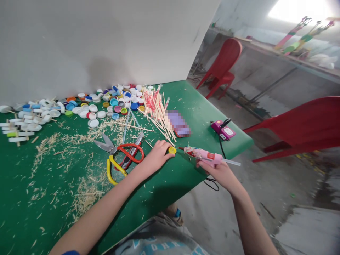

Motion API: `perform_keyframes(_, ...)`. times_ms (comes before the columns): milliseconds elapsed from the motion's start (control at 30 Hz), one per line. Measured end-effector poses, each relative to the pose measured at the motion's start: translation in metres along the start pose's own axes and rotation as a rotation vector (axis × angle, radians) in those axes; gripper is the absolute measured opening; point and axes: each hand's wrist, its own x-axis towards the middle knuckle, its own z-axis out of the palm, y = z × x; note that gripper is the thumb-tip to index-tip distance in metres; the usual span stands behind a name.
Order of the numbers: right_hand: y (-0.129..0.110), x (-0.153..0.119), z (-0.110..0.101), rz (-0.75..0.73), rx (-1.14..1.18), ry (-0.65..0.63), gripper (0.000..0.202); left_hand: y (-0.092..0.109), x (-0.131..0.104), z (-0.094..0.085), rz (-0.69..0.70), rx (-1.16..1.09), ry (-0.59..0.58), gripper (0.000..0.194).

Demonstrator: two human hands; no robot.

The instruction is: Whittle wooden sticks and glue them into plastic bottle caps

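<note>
My left hand [159, 154] is closed on a small yellow bottle cap [172, 150], gripping it by its edge just above the green table. In my right hand [216, 171] is a pink hot glue gun [203, 154], its nozzle pointing left at the cap with a small gap between them. A clear glue stick [231, 162] pokes out of the gun's rear. Left of my left hand lie big scissors [130, 153] with one red and one yellow handle, partly over a box cutter [138, 140].
Many bottle caps [93, 123] line the wall, with assembled cap pieces [32, 124] at far left. Wooden sticks [159, 120] lie beside a pixelated phone-like object [178, 123]. A magenta power box [224, 130] sits near the right edge. Shavings [86, 193] litter the table; red chairs [300, 124] stand beyond.
</note>
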Motion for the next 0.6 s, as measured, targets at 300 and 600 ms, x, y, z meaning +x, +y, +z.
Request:
perform_keyframes(300,-0.006,-0.003,-0.006,0.024,0.017,0.031,0.049,0.003,0.0,-0.001,-0.014,0.003,-0.003,0.021)
perform_keyframes(600,-0.01,-0.005,-0.012,0.017,-0.007,0.051,0.051,0.004,-0.001,-0.003,-0.018,0.0,-0.003,0.019)
